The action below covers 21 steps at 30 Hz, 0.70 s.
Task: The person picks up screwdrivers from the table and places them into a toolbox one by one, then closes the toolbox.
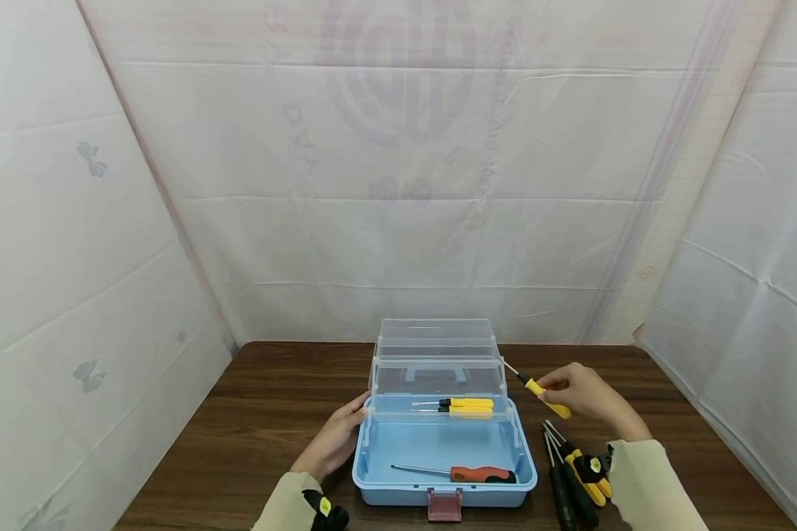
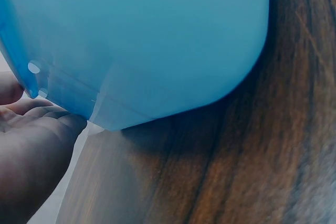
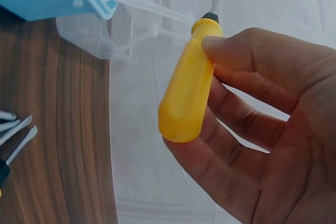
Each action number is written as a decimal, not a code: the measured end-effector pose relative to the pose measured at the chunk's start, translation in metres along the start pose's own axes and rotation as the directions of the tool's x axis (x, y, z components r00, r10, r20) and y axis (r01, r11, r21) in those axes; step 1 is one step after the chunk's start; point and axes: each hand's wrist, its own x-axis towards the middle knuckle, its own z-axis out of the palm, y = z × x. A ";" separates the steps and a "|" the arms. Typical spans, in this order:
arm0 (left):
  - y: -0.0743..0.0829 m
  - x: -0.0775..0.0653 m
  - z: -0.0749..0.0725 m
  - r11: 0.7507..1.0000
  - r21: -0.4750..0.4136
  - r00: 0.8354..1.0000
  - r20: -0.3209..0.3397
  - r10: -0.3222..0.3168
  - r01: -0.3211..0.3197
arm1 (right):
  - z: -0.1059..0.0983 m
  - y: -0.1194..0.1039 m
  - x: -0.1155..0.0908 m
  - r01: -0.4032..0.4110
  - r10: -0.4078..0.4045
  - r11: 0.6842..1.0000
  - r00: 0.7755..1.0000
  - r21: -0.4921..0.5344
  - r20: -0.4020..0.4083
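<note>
A light blue toolbox (image 1: 432,442) stands on the table with its clear lid and tray raised at the back. My left hand (image 1: 335,441) grips its left side near the rear corner; in the left wrist view, the fingers (image 2: 44,121) meet the blue wall's edge. Right of the raised lid, my right hand (image 1: 592,400) holds a yellow-handled screwdriver (image 3: 184,95) between thumb and fingers, its shaft pointing up-left toward the clear tray. Two yellow-and-black screwdrivers (image 1: 471,403) lie in the clear tray. An orange-and-black screwdriver (image 1: 481,474) rests along the front of the blue base.
Several tools with black or yellow handles (image 1: 561,487) lie in a pile right of the toolbox, below my right forearm. A reddish latch (image 1: 445,507) hangs at the toolbox's front. White sheeting (image 1: 398,243) surrounds the dark wooden table (image 1: 272,398) at the back and sides.
</note>
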 end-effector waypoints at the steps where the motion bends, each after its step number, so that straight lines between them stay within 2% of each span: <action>1: 0.000 0.000 0.000 1.000 0.004 1.000 0.001 0.001 -0.001 | 0.001 -0.001 0.001 -0.001 0.001 1.000 1.000 0.002 -0.002; 17: 0.000 0.000 0.001 1.000 -0.005 1.000 -0.003 0.001 -0.001 | 0.011 -0.019 0.016 0.086 -0.085 0.996 0.996 -0.025 0.039; 21: 0.000 0.001 0.001 1.000 -0.008 1.000 -0.005 0.002 -0.003 | 0.013 -0.023 0.022 0.087 -0.086 0.996 0.995 -0.033 0.042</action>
